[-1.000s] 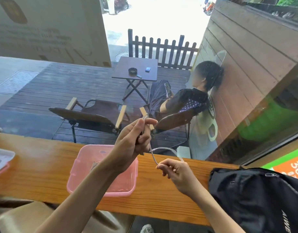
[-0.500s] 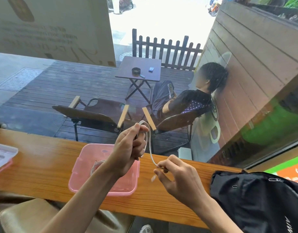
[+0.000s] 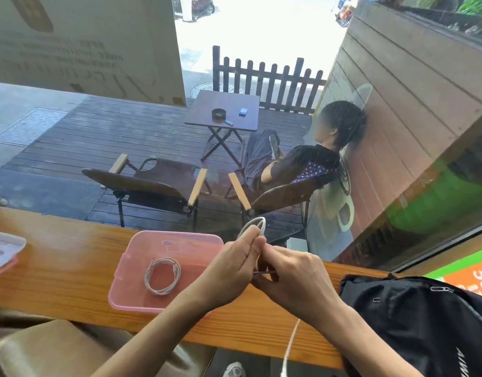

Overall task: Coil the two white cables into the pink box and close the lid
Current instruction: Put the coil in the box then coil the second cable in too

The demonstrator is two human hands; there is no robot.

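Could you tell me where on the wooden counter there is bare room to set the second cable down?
Bare wood lies between the lid at the counter's left end and the pink box. The box floor beside the coiled cable is also free. It is crowded on the right, where both hands meet beside the black backpack.

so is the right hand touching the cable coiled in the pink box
Apart. The head view shows the right hand pinching a second cable beside the pink box, clear of the coiled cable inside.

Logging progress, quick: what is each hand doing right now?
Left hand: pinching the white cable loop.
Right hand: fingers curled on the same cable.
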